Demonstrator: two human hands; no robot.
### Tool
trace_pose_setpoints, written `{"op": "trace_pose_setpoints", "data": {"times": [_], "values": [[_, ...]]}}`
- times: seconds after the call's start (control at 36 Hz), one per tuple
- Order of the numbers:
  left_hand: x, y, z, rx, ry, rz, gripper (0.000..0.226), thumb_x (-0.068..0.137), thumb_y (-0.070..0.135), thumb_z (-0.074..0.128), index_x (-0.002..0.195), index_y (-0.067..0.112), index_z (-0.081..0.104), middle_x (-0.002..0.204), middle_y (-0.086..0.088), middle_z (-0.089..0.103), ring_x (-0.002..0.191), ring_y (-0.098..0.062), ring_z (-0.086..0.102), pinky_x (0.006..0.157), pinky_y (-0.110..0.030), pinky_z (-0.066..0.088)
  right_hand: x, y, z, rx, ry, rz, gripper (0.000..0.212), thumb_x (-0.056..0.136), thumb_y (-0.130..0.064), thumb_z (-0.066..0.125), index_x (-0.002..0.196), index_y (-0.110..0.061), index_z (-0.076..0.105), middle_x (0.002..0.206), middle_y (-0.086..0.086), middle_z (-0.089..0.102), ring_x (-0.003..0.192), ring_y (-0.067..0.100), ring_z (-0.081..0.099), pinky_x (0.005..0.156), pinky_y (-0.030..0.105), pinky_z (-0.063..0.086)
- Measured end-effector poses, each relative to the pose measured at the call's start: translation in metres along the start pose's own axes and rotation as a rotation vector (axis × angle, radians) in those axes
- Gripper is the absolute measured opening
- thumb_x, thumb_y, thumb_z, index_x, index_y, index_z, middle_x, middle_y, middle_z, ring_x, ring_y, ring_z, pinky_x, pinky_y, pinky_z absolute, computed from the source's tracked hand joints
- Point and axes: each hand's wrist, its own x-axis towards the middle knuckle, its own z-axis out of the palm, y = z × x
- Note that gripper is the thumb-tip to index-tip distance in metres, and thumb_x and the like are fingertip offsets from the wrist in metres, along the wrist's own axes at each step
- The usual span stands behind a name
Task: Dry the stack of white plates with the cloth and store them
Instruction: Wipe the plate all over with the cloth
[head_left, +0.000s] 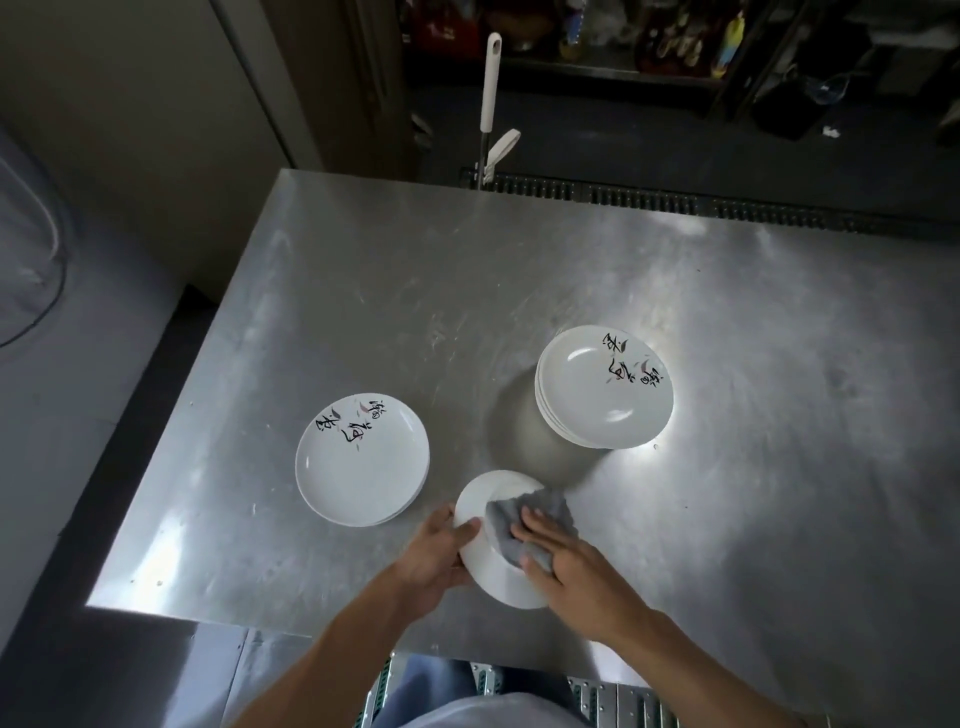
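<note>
My left hand (434, 558) grips the left rim of a white plate (493, 577), held tilted just above the steel table (519, 270). My right hand (566, 564) presses a grey cloth (524, 519) flat against the plate's face. A tall stack of white plates (605, 387) with black brush lettering stands to the right, further back. A lower stack of the same plates (362, 460) lies to the left of my hands.
A white-handled tool (490, 88) leans behind the table's far edge, beside a floor drain grate (675, 200). Dark shelves with bottles (675, 41) fill the background. The table's left edge drops off near the low stack.
</note>
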Motion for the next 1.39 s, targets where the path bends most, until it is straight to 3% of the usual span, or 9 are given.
{"op": "trace_pose_setpoints", "data": {"times": [0.14, 0.36, 0.56, 0.72, 0.81, 0.94, 1.08, 1.28, 1.39], "values": [[-0.006, -0.009, -0.001, 0.025, -0.037, 0.006, 0.033, 0.101, 0.016, 0.062, 0.132, 0.021, 0.053, 0.128, -0.016, 0.066, 0.108, -0.036, 0.067, 0.090, -0.055, 0.057, 0.025, -0.004, 0.000, 0.082, 0.133, 0.192, 0.046, 0.106, -0.030, 0.048, 0.149, -0.016, 0.046, 0.161, -0.011, 0.024, 0.150, 0.003, 0.017, 0.109, 0.000, 0.004], [-0.011, -0.007, -0.004, 0.011, -0.060, 0.032, 0.039, 0.100, 0.004, 0.057, 0.135, 0.021, 0.054, 0.121, -0.018, 0.071, 0.100, -0.034, 0.072, 0.081, -0.048, 0.061, 0.034, -0.029, 0.012, 0.121, -0.077, -0.055, 0.046, 0.106, -0.043, 0.043, 0.150, -0.031, 0.043, 0.163, -0.019, 0.021, 0.151, -0.004, 0.007, 0.124, 0.021, 0.009], [-0.016, 0.001, -0.005, 0.084, -0.095, 0.061, 0.035, 0.099, 0.012, 0.063, 0.133, 0.021, 0.057, 0.112, -0.002, 0.071, 0.089, -0.019, 0.073, 0.070, -0.038, 0.060, 0.056, -0.023, -0.004, 0.091, 0.146, 0.273, 0.049, 0.108, -0.036, 0.036, 0.156, -0.023, 0.036, 0.163, -0.005, 0.031, 0.150, 0.015, 0.027, 0.121, 0.030, 0.024], [-0.016, 0.002, -0.008, 0.134, -0.112, 0.068, 0.033, 0.100, 0.010, 0.062, 0.131, 0.021, 0.057, 0.117, -0.011, 0.072, 0.091, -0.021, 0.070, 0.076, -0.041, 0.060, 0.054, -0.029, 0.004, -0.040, 0.020, -0.127, 0.047, 0.108, -0.032, 0.042, 0.152, -0.015, 0.042, 0.162, -0.005, 0.028, 0.153, 0.008, 0.016, 0.124, 0.020, 0.008], [-0.016, 0.001, -0.008, 0.117, -0.094, 0.048, 0.033, 0.099, 0.011, 0.064, 0.131, 0.020, 0.057, 0.117, -0.010, 0.072, 0.093, -0.023, 0.071, 0.078, -0.043, 0.060, 0.055, -0.025, 0.002, -0.063, 0.118, -0.008, 0.047, 0.108, -0.032, 0.040, 0.152, -0.017, 0.042, 0.161, -0.003, 0.032, 0.152, 0.013, 0.021, 0.117, 0.009, 0.004], [-0.013, 0.002, -0.008, 0.171, -0.093, 0.049, 0.034, 0.097, 0.000, 0.059, 0.127, 0.016, 0.058, 0.116, -0.016, 0.070, 0.095, -0.024, 0.067, 0.083, -0.046, 0.056, 0.047, -0.031, 0.012, -0.053, -0.014, -0.184, 0.049, 0.106, -0.042, 0.038, 0.149, -0.020, 0.047, 0.160, -0.009, 0.033, 0.151, 0.005, 0.020, 0.125, 0.025, 0.012], [-0.006, -0.016, -0.001, -0.092, 0.050, 0.085, 0.027, 0.095, 0.001, 0.065, 0.119, 0.007, 0.053, 0.117, -0.021, 0.064, 0.097, -0.037, 0.066, 0.089, -0.057, 0.051, 0.070, -0.029, -0.011, 0.081, 0.195, 0.214, 0.048, 0.108, -0.035, 0.036, 0.153, -0.018, 0.041, 0.164, -0.001, 0.028, 0.153, 0.012, 0.019, 0.122, 0.022, 0.014], [-0.007, -0.024, -0.003, -0.145, -0.065, 0.109, 0.043, 0.093, 0.006, 0.068, 0.132, 0.015, 0.052, 0.119, -0.020, 0.072, 0.100, -0.036, 0.072, 0.084, -0.047, 0.060, 0.052, -0.043, -0.009, 0.036, -0.086, -0.158, 0.045, 0.108, -0.036, 0.040, 0.151, -0.023, 0.044, 0.161, -0.015, 0.028, 0.150, -0.004, 0.013, 0.123, 0.019, 0.014], [-0.005, -0.021, -0.008, -0.085, -0.059, 0.081, 0.040, 0.095, -0.002, 0.066, 0.131, 0.013, 0.054, 0.112, -0.020, 0.074, 0.091, -0.034, 0.073, 0.081, -0.049, 0.061, 0.059, -0.038, -0.002, -0.111, 0.055, -0.057, 0.047, 0.108, -0.034, 0.039, 0.152, -0.020, 0.043, 0.164, -0.008, 0.025, 0.154, 0.009, 0.012, 0.125, 0.026, 0.010]]}}
